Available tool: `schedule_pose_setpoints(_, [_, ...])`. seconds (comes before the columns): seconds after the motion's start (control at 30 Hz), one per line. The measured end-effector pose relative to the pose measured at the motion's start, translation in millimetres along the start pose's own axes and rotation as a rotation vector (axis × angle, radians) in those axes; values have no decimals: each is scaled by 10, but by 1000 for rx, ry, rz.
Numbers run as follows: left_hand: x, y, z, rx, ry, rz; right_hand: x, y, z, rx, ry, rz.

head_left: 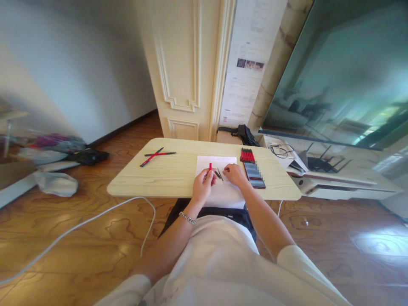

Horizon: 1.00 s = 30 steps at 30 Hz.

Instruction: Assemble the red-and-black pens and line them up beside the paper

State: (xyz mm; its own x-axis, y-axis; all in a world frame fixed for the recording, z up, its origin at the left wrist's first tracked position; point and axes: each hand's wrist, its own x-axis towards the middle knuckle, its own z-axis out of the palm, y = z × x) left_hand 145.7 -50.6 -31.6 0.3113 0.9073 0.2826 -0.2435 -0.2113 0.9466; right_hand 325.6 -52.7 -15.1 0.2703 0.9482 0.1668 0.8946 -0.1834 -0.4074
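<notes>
My left hand [203, 183] is closed round a red pen barrel [210, 166], which stands up out of the fingers above a white sheet of paper [204, 160]. Just right of it, a short black pen piece [217, 174] and a thin dark stick like a pen refill [220, 174] lie on the paper. My right hand [233, 174] rests at the paper's right side with its fingers curled together near these pieces. What its fingertips hold, if anything, is too small to make out.
Two red-and-black pens [156, 156] lie crossed on the left of the wooden table [134, 178]. A row of several such pens [247, 155] sits at the right, above a dark phone-like device [254, 175]. A white cable [79, 226] runs along the floor.
</notes>
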Motion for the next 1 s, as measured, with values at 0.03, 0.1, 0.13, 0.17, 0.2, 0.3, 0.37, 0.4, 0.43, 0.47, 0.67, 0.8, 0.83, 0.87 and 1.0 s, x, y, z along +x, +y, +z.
schedule_pose_setpoints(0.03, [-4,-12,6,20,-11,0,0,0,36,-21,1,4])
schedule_pose_setpoints(0.1, [-5,-26,5,52,-32,-2,-1,3,79,-47,13,3])
schedule_pose_setpoints(0.13, [-3,-29,1,70,-43,1,-2,4,86,-47,21,-6])
schedule_pose_setpoints(0.17, [-1,-30,-5,91,-55,5,-4,4,82,-29,36,-16])
schedule_pose_setpoints(0.2, [-1,-30,-10,116,-68,12,-10,-1,71,12,57,-26])
schedule_pose_setpoints(0.3, [-13,-28,-14,198,-104,41,-55,-63,-4,326,127,-55])
schedule_pose_setpoints(0.37, [-29,-27,-5,239,-129,65,-114,-148,-72,631,144,-83])
schedule_pose_setpoints(0.4, [-37,-25,0,256,-140,74,-149,-199,-107,771,143,-108])
schedule_pose_setpoints(0.43, [-44,-23,5,271,-150,81,-185,-250,-140,880,142,-133])
schedule_pose_setpoints(0.47, [-51,-19,9,284,-159,83,-220,-298,-167,953,140,-157])
schedule_pose_setpoints(0.67, [-76,31,12,354,-166,101,-360,-430,-187,924,176,-156])
schedule_pose_setpoints(0.8, [-89,62,10,377,-172,118,-377,-400,-144,884,236,-150])
schedule_pose_setpoints(0.83, [-92,65,10,380,-175,123,-379,-392,-136,871,246,-150])
schedule_pose_setpoints(0.87, [-94,68,9,384,-177,128,-381,-387,-128,859,248,-149])
schedule_pose_setpoints(1.0, [-97,61,5,403,-182,133,-399,-389,-106,819,244,-135])
